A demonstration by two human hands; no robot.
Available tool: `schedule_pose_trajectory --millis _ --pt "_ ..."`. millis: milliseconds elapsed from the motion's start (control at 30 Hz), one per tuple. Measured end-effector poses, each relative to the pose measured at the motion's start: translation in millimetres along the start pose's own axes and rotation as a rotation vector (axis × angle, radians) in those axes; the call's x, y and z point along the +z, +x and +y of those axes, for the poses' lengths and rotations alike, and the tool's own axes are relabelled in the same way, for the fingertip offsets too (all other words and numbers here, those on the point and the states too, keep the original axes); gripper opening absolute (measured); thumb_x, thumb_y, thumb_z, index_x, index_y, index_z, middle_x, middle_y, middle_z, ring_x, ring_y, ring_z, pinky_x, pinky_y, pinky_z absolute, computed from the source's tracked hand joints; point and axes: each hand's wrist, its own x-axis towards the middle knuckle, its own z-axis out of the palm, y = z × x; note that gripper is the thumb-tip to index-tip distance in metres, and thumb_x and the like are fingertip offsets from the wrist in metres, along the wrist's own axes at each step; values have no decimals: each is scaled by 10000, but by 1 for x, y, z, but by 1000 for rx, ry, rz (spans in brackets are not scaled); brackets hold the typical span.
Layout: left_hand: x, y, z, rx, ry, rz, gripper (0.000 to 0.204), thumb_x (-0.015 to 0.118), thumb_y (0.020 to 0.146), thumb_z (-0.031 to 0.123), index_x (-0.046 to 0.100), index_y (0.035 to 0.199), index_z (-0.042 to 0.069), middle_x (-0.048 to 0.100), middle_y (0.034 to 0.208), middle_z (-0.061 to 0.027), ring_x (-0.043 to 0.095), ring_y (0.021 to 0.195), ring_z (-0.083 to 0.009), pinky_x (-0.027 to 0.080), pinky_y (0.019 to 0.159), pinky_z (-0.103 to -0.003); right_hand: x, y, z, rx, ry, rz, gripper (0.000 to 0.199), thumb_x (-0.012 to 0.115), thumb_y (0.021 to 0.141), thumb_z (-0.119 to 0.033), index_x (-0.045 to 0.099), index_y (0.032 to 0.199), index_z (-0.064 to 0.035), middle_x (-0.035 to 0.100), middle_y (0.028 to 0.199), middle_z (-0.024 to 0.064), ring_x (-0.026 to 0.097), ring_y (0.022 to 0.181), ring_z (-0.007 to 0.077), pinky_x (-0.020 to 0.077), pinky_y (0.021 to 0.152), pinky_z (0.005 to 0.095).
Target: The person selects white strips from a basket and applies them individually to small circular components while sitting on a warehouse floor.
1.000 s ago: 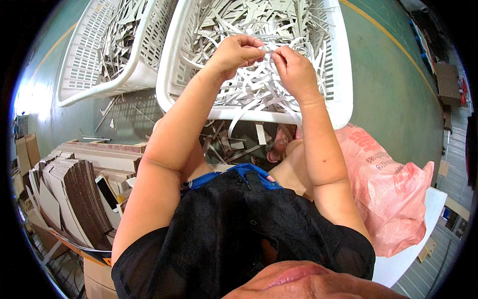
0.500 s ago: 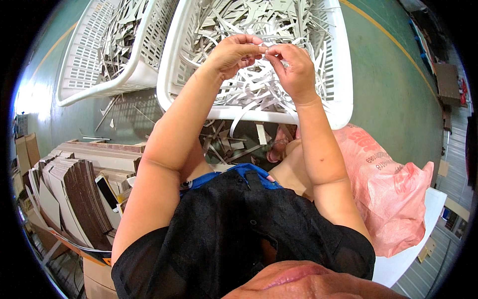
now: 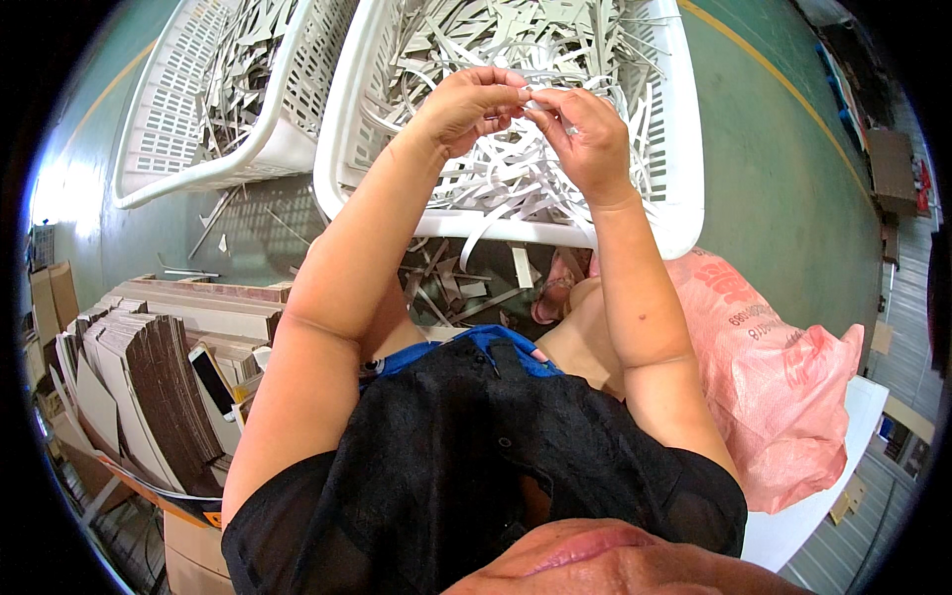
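My left hand (image 3: pixel 466 111) and my right hand (image 3: pixel 587 134) meet fingertip to fingertip over a large white plastic basket (image 3: pixel 451 224). Both are closed in a pinch. A small white piece (image 3: pixel 570 130) shows at my right fingers; it is too small and too covered to name, and the left fingertips pinch at the same spot. Below the hands the basket is filled with tangled white strips (image 3: pixel 516 183). Towards its far side lie greyish cardboard offcuts (image 3: pixel 486 25).
A second white basket (image 3: pixel 188 182) with grey offcuts stands at the left. Stacked cardboard sheets (image 3: pixel 149 387) and a phone (image 3: pixel 210 382) are by my left arm. A pink woven sack (image 3: pixel 769 387) lies at my right. Scraps (image 3: pixel 522 266) litter the floor before the basket.
My right fingers have shifted slightly, and a white bit now shows between them. My left hand stays nearly where it was.
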Motion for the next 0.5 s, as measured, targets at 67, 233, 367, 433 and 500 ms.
schedule_pose_trajectory --millis 67,233,367,433,500 --pt "2 -2 0 23 1 5 176 715 827 107 615 965 61 631 881 -19 592 766 -92 476 688 -211 -1 -1 -1 9 -29 5 160 742 777 -194 684 917 -142 646 748 -2 601 652 200 458 620 316" --pt "10 -2 -3 164 34 32 163 706 841 98 618 968 45 640 889 -24 593 778 -94 476 727 -223 -1 0 -4 53 -65 40 121 721 805 -227 675 874 -138 634 728 5 584 619 209 451 609 321" --pt "14 -2 -6 310 118 63 161 701 841 62 625 978 27 655 905 -41 602 798 -102 481 746 -233 1 1 -5 51 -103 88 121 703 825 -244 658 833 -131 624 703 11 577 606 217 442 612 322" --pt "15 -2 -8 366 133 63 163 699 841 50 627 984 18 660 914 -48 611 813 -110 489 753 -239 1 1 -6 96 -101 65 145 688 844 -255 648 816 -118 624 694 30 587 606 226 443 591 318" --pt "17 -2 -9 401 139 67 164 695 844 42 628 989 8 663 921 -54 621 831 -118 500 765 -248 1 0 -7 181 -39 52 181 668 868 -267 637 802 -101 619 674 46 589 591 220 440 564 307"
